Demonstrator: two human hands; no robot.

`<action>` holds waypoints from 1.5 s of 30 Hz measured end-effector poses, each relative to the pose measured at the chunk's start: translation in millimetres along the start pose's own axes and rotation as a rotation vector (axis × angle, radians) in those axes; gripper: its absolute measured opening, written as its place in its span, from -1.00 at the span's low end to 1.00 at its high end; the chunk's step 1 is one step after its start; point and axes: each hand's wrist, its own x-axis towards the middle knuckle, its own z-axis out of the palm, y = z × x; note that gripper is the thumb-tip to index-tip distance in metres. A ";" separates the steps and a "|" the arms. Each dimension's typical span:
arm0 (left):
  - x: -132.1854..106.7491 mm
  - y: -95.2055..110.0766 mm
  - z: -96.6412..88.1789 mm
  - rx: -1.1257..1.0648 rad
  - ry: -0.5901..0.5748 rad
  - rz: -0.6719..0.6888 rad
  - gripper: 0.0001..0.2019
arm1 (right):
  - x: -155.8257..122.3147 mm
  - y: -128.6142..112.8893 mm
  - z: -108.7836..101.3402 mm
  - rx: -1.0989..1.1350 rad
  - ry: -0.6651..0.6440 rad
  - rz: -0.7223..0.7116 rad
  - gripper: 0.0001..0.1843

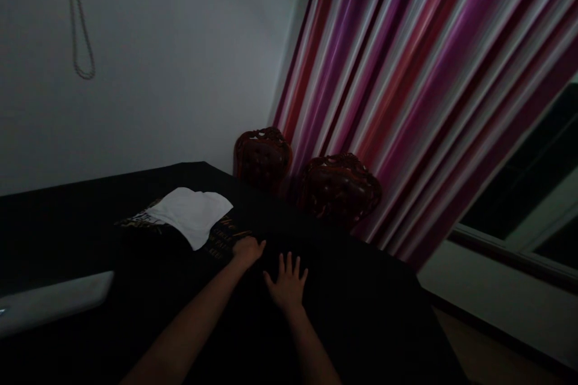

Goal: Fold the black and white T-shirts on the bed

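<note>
Right down front, two bare forearms reach up from the bottom edge over a black tabletop point(383, 325). Right hand point(288, 286) is palm down, fingers splayed, not gripping anything as far as I can see. Left hand point(247, 251) is curled up with the thumb poking out, and honestly can't tell if there's a pinch of fabric in it.

What matters here is the dark printed cloth point(221, 239): its lettering sits just beyond and to the left of the left hand, so that one's clearly nearer, with the right hand off to the other side. Text lines slant down toward the right. Long axis? No clue, black on black swallows the outline, and most of the words are too dim to read.

Past the lettering, a bit further left, there's a rumpled white cloth point(194, 213) with a patterned bit point(147, 218) peeking out. Some pale slab point(58, 301) is blurry and cut off at the left edge. Way back: two carved chairs point(264, 159), then a striped curtain point(383, 72).
</note>
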 end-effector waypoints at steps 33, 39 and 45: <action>-61.9 -31.3 29.4 0.183 0.022 0.757 -0.36 | -4.6 38.4 -28.9 0.153 0.012 -0.043 -0.41; -134.8 -60.3 5.7 0.273 0.130 0.427 -0.59 | -75.3 46.5 -86.9 0.097 -0.023 -0.346 -0.43; -212.8 -136.4 22.0 0.186 -0.068 0.247 -0.43 | -222.0 57.3 -26.5 0.049 0.027 -0.733 -0.72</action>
